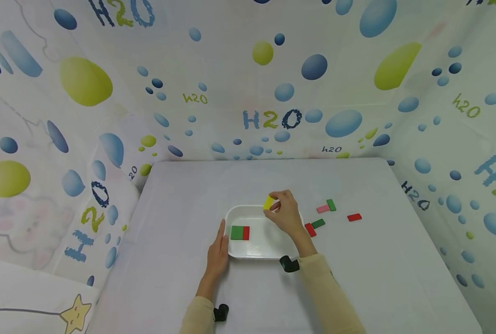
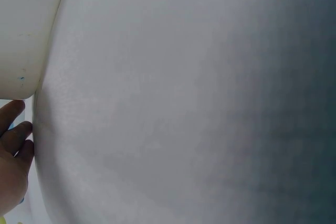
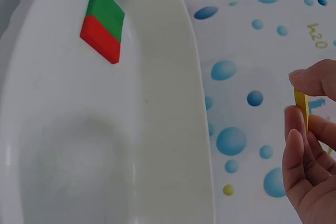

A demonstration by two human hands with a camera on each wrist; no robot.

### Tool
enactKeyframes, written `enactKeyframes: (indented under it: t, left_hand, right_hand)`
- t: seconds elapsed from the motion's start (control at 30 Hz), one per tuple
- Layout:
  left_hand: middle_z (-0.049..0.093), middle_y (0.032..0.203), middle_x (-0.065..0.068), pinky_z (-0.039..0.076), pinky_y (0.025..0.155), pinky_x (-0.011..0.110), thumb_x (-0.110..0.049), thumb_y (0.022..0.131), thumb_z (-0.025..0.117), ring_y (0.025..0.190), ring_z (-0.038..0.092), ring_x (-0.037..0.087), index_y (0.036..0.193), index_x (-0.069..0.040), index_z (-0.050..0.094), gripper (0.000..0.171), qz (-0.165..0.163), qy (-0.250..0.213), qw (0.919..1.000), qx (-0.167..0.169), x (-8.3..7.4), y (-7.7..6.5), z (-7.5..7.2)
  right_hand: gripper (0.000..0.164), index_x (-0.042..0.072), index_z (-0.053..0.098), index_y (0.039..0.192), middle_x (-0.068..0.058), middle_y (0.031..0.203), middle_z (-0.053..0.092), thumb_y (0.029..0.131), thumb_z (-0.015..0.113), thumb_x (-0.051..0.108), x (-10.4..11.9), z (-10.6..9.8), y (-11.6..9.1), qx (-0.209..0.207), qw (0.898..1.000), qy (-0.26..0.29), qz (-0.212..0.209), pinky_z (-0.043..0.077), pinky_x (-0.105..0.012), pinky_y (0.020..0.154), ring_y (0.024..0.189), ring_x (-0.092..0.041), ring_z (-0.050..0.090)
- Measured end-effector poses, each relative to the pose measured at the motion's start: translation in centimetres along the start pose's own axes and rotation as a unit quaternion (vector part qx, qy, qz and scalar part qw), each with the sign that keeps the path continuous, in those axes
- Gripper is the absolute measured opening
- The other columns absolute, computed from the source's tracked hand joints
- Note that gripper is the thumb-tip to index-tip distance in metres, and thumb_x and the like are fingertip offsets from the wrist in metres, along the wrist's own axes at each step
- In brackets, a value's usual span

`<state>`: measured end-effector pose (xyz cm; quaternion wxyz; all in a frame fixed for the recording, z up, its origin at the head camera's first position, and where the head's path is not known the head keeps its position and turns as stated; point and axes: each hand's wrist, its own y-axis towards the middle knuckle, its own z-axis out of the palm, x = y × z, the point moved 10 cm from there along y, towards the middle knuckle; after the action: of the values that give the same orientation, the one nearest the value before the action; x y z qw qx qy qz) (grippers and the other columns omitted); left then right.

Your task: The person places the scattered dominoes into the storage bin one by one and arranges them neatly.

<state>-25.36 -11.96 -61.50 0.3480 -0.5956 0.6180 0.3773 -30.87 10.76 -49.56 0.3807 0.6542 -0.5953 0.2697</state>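
Observation:
Between thumb and fingers my right hand (image 1: 284, 214) pinches a small yellow block (image 1: 268, 202), held over the far right part of a white tray (image 1: 260, 254). In the right wrist view the yellow block (image 3: 301, 107) shows edge-on, gripped at its ends. My left hand (image 1: 218, 253) rests with straight fingers along the tray's left side; the left wrist view shows its fingertips right at the tray's edge (image 2: 31, 90). Inside the tray, near its left end, a green block (image 1: 237, 233) and a red block (image 1: 246, 233) lie flat side by side.
Right of the tray lie a red block (image 1: 310, 230) by a green one (image 1: 318, 223), a pink block (image 1: 323, 209) by another green one (image 1: 331, 205), and a lone red block (image 1: 354, 217). A patterned curtain (image 1: 231, 69) stands behind the white table (image 1: 168, 208).

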Motion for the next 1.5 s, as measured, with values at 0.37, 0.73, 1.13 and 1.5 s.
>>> enactKeyframes:
  t: [0.37,0.73,1.13,1.5]
  left_hand:
    - [0.033,0.158,0.010,0.030,0.117,0.053,-0.028,0.107,0.032,0.144,0.035,0.033,0.157,-0.021,0.025,0.051,-0.009,0.000,1.0000,0.003,0.3,0.0,0.1]
    - [0.037,0.156,0.010,0.033,0.115,0.053,-0.028,0.107,0.033,0.141,0.040,0.034,0.156,-0.021,0.027,0.050,-0.004,0.005,1.0000,0.001,0.5,-0.1,-0.3]
    - [0.034,0.157,0.009,0.030,0.117,0.051,-0.029,0.107,0.033,0.144,0.035,0.032,0.156,-0.021,0.026,0.050,-0.009,0.007,0.9999,0.007,0.9,-0.2,-0.5]
    - [0.035,0.157,0.010,0.031,0.116,0.053,-0.031,0.107,0.032,0.143,0.036,0.034,0.156,-0.021,0.026,0.051,-0.007,0.009,0.9999,0.008,1.1,-0.2,-0.3]
  right_hand:
    - [0.045,0.002,0.063,0.120,-0.012,0.112,0.056,0.079,0.080,0.009,-0.8,4.3,-0.5,0.071,0.997,-0.029,0.012,0.057,-0.024,0.072,0.082,-0.015,0.063]
    - [0.045,0.002,0.063,0.120,-0.011,0.109,0.053,0.078,0.078,0.008,-2.3,7.9,-1.2,0.134,0.988,-0.067,0.024,0.052,-0.019,0.068,0.080,-0.011,0.061]
    - [0.043,0.000,0.065,0.116,-0.013,0.114,0.054,0.076,0.080,0.005,-3.3,10.3,-1.7,0.172,0.978,-0.112,0.028,0.053,-0.022,0.071,0.079,-0.012,0.059]
    - [0.045,-0.001,0.067,0.115,-0.009,0.102,0.053,0.072,0.081,0.005,-3.7,11.2,-2.1,0.192,0.972,-0.133,0.020,0.050,-0.026,0.074,0.078,-0.013,0.054]
